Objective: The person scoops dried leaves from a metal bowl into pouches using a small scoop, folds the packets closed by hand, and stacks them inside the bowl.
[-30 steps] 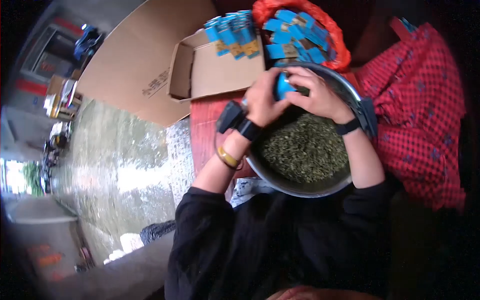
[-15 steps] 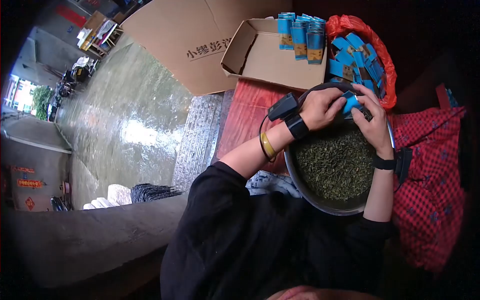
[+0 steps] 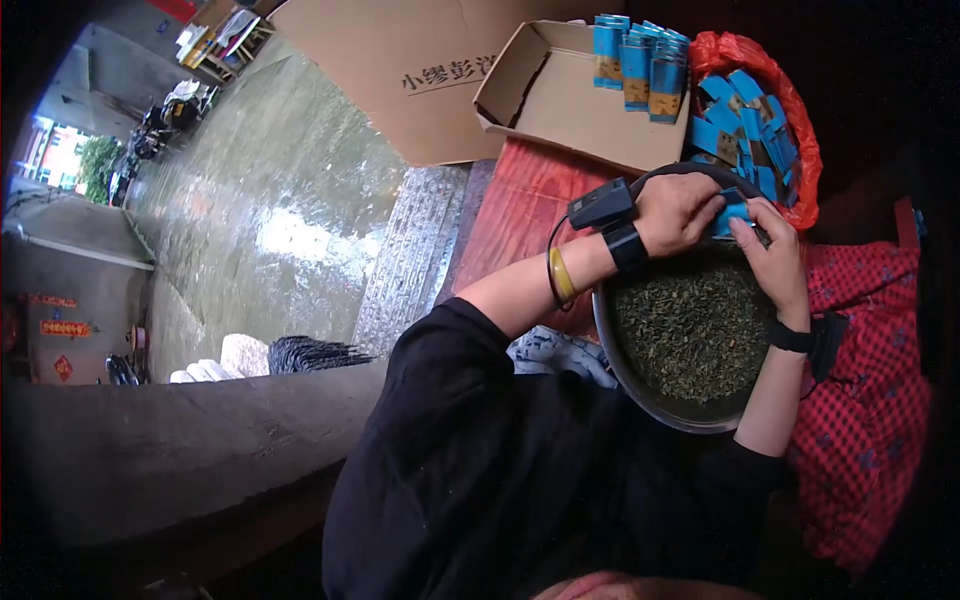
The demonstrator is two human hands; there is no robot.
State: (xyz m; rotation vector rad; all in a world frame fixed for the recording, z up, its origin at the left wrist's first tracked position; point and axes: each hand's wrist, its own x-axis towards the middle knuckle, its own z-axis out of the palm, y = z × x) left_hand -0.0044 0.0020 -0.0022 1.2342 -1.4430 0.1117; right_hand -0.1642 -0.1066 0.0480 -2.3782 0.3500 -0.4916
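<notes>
A wet, shiny floor [image 3: 290,190] stretches across the left, with parked motorbikes [image 3: 180,108] and greenery [image 3: 98,165] far off. Nearer, a dark stringy bundle [image 3: 308,356] lies beside a whitish one, just beyond a grey ledge [image 3: 200,440]. Red checked cloth [image 3: 865,370] hangs at right.

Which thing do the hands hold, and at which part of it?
A blue packet, held near opposite edges by the left hand and the right hand.

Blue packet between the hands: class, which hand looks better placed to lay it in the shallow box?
Probably the left hand: it holds the blue packet on the side nearer the shallow box, while the right hand is farther from it, nearer the red bag.
</notes>
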